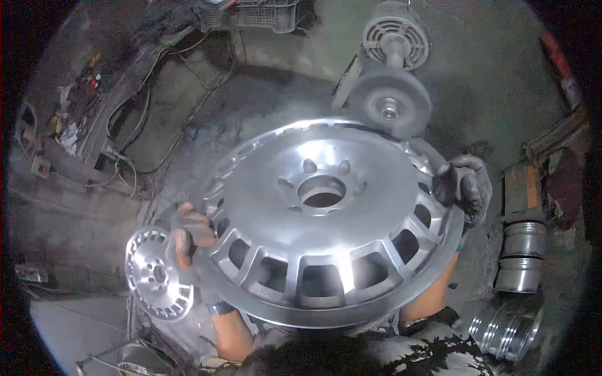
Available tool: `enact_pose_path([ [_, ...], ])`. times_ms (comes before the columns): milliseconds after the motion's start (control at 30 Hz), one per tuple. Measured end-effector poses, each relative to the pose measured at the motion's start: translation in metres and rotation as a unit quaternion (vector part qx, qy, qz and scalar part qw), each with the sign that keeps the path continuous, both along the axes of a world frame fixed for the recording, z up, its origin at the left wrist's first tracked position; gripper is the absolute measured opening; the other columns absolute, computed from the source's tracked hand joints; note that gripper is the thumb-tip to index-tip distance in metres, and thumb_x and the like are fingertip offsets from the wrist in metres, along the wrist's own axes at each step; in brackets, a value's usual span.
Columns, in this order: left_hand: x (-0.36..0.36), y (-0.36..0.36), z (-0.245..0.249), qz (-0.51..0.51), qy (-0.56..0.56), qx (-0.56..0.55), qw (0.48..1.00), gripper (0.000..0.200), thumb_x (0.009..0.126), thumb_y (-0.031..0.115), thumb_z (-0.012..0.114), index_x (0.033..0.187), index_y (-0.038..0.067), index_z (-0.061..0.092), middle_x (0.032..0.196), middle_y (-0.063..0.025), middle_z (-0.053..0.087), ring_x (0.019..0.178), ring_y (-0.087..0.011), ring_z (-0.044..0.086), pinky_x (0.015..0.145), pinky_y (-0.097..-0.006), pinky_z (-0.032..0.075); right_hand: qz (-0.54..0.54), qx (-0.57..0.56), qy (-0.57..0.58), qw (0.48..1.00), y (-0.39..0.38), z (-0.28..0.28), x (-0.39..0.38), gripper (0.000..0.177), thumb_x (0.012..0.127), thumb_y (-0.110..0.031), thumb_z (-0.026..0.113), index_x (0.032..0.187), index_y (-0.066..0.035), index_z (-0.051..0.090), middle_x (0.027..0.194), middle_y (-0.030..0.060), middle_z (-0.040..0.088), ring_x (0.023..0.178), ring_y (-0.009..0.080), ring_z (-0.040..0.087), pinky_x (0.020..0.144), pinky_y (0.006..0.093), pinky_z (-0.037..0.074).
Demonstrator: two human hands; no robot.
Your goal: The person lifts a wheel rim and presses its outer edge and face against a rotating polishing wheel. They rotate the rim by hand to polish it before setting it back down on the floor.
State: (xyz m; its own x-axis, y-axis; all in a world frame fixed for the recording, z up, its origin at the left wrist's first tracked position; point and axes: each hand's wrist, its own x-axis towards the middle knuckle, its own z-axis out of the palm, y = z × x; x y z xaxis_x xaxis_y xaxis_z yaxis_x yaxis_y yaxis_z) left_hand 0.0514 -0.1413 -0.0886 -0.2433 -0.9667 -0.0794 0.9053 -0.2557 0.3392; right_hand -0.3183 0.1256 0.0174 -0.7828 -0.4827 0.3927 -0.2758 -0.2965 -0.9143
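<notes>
A large silver alloy wheel rim point(269, 216), face up, lies across the middle of the head view. Slots ring its outer face, and a round hole sits at its hub. My left hand point(189, 233), with its fingertips bare, is closed on the left edge. On the opposite edge, my right hand point(473, 188) wears a dark, dirty glove and is curled round the rim. Beyond the rim's far right edge is a round buffing wheel point(390, 100); the two overlap in this view. My forearms pass beneath the near edge.
The buffing wheel is mounted on a motor point(395, 37). A smaller slotted rim point(150, 272) stands at left. Several shiny rims point(520, 272) are stacked at right. A plastic crate point(251, 17) sits at the back, and loose cables point(150, 81) run along the left.
</notes>
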Motion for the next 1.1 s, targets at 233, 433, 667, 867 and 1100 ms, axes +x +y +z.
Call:
enact_pose_path([
  [233,-0.021,-0.029,-0.005,0.042,-0.247,-0.333,0.909,0.049,0.090,0.025,0.060,0.120,-0.015,0.057,0.095,-0.0198,0.063,0.088,-0.0225,0.062,0.098,-0.0415,0.052,0.013,0.008,0.011,1.000,0.040,0.009,0.018,0.054,0.093,-0.041,0.076,0.118,0.002,0.056,0.091,0.0145,0.068,0.073,0.0196,0.065,0.063,0.0311,0.054],
  [433,-0.033,-0.034,-0.012,-0.076,-0.151,-0.149,0.974,0.049,0.088,0.024,0.062,0.118,-0.015,0.055,0.096,-0.0203,0.061,0.086,-0.0207,0.061,0.097,-0.0367,0.051,-0.125,0.016,0.081,0.989,0.040,0.025,0.073,0.059,0.090,-0.049,0.078,0.110,0.003,0.061,0.086,0.0151,0.070,0.061,0.0161,0.064,0.053,0.0257,0.049],
  [667,-0.034,-0.034,-0.005,0.094,-0.325,-0.317,0.886,0.030,0.095,0.017,0.047,0.085,-0.008,0.060,0.077,-0.0141,0.061,0.075,-0.0180,0.059,0.103,-0.0386,0.048,-0.105,0.020,0.086,0.991,0.029,0.020,0.056,0.053,0.091,-0.042,0.077,0.113,0.003,0.059,0.087,0.0134,0.068,0.068,0.0173,0.064,0.061,0.0289,0.052],
  [867,-0.033,-0.028,0.000,0.099,-0.294,-0.203,0.929,0.031,0.093,0.019,0.047,0.069,0.000,0.055,0.065,-0.0116,0.059,0.065,-0.0174,0.054,0.107,-0.0422,0.046,-0.152,0.054,0.098,0.982,0.003,0.020,0.049,0.060,0.088,-0.056,0.070,0.100,0.003,0.068,0.083,0.0067,0.065,0.064,0.0146,0.063,0.058,0.0269,0.049],
  [1100,-0.037,-0.026,0.001,0.096,-0.305,-0.207,0.925,0.034,0.093,0.023,0.050,0.070,0.000,0.056,0.065,-0.0132,0.060,0.065,-0.0186,0.056,0.106,-0.0417,0.046,-0.211,0.030,0.190,0.959,-0.015,0.015,0.036,0.047,0.094,-0.043,0.067,0.099,0.004,0.064,0.081,0.0045,0.062,0.067,0.0105,0.059,0.060,0.0243,0.047],
])
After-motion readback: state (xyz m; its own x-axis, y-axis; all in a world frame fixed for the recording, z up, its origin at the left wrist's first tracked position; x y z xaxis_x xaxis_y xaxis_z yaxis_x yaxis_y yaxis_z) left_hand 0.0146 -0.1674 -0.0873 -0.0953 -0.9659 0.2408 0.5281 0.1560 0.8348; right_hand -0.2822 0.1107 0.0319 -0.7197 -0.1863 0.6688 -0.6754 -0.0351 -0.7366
